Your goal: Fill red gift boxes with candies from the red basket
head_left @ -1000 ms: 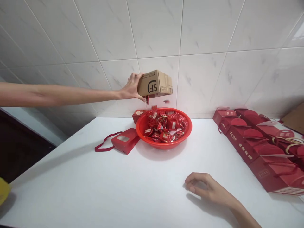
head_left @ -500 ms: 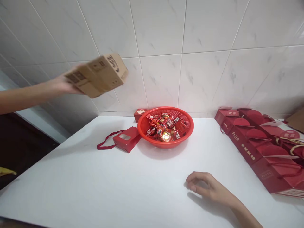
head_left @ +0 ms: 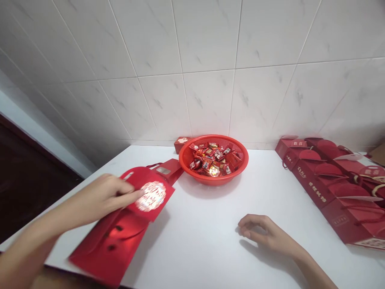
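Note:
My left hand (head_left: 116,194) grips a flat red folded paper box (head_left: 117,241) with a round shiny label, held tilted above the table's left part. Thumb and fingers pinch its upper part. My right hand (head_left: 261,230) rests on the white table (head_left: 204,245) at the right, fingers curled and thumb apart, with nothing in it. Behind both hands stands a red plastic basket (head_left: 214,181) full of wrapped candies (head_left: 210,158). A red box with a window (head_left: 168,170) lies left of the basket, partly hidden by the held one.
Rows of dark red boxes with handles (head_left: 315,184) line the table's right side. A small red box (head_left: 181,143) sits behind the basket's left edge. The tiled wall (head_left: 207,100) closes off the back. A brown cardboard piece (head_left: 377,154) shows at the far right.
The cardboard carton that my left hand held is out of view. That hand has come down and right, and now holds the red folded box. My right hand has stayed nearly still.

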The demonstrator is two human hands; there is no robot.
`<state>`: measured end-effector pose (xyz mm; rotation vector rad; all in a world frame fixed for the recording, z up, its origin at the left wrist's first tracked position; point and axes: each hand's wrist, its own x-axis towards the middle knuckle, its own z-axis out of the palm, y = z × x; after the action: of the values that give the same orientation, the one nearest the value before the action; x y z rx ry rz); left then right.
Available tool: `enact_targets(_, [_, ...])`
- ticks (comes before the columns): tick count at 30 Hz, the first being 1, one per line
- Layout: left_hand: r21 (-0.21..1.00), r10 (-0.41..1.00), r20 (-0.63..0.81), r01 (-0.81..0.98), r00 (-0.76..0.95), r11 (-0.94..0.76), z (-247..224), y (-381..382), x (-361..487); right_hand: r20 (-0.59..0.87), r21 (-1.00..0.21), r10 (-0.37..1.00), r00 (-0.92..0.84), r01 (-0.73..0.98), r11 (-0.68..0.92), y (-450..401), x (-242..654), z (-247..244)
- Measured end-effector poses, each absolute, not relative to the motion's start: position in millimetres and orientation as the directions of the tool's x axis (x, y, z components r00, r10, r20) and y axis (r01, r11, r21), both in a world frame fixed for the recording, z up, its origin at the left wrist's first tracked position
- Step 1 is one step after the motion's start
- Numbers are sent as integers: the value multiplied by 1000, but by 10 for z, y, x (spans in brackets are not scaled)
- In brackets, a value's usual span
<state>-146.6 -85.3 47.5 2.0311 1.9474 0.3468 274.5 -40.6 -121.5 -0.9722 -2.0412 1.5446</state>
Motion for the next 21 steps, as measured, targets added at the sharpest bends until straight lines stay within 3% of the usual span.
enact_targets(3, [314,988,-128,949,84,-40,371,-543,-1216,-105,-956,731,-675,272,114,-387,2754,-1234])
enact_targets(13, [430,992,-75,901,97,-56,501,-277,-1088,-141,-969,751,-645,246,29,-347,2740,-1240])
enact_targets(17, [394,938,-45,869,342,-298,566,-413,-937,-124,-976,763,-634,217,23,-322,2691,-1233])
enact_targets(21, [245,747,4,724,665,-645,347,-558,-543,-16,-989,813,-582,128,72,-291,2606,-1160])
